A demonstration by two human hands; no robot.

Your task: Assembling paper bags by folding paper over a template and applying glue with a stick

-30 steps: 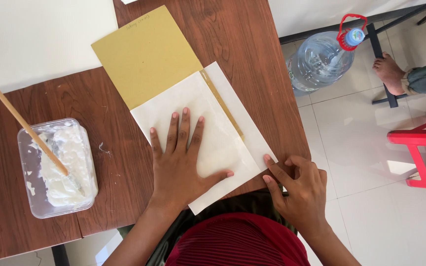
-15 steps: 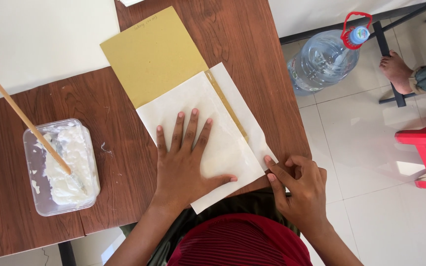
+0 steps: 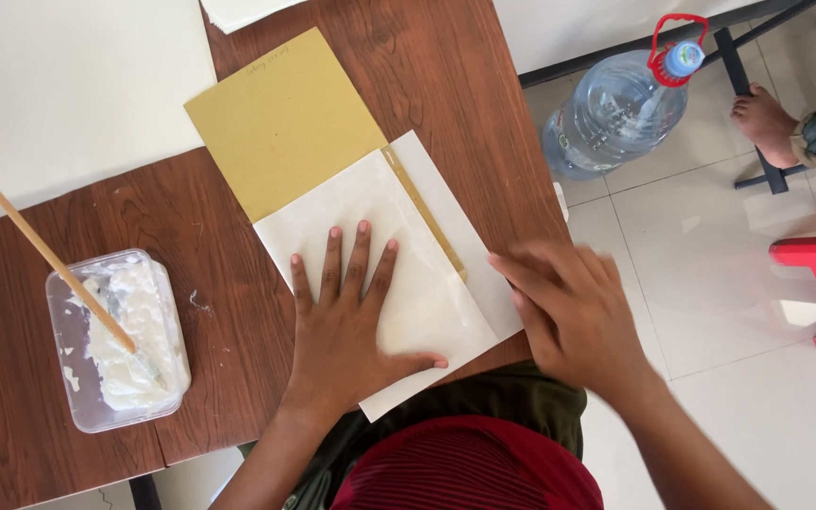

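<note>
Sheet: a cream paper sheet (image 3: 427,283) lay on the brown wooden table (image 3: 191,236), near the front edge, its near corner overhanging that edge above the person's lap.
Long axis: the sheet's long sides ran diagonally, from the upper left, away from the person, to the lower right, toward the table edge.
Card: a mustard-yellow card (image 3: 280,123) lay touching the sheet's far end and partly under it; a narrow yellow strip (image 3: 424,212) showed through a fold line along the sheet's right part, parallel to the long axis.
Left hand: the left hand (image 3: 351,326) lay flat, palm down, on the middle of the sheet, fingers (image 3: 359,260) spread and straight, pointing away from the person, thumb out to the right. It gripped nothing and only pressed on the paper.
Right hand: the right hand (image 3: 573,312) sat at the sheet's right edge by the table's corner, blurred; its fingers reached leftward over the paper's margin. Whether they pinched the edge or just touched it could not be told.
Paste tub: a clear plastic tub (image 3: 117,340) of white paste stood well left of the left hand, with a wooden stick (image 3: 49,255) leaning in it, handle up to the left.
Floor: a large water bottle (image 3: 616,109) with a red handle stood on the tiled floor to the right, near another person's bare foot (image 3: 767,118).
</note>
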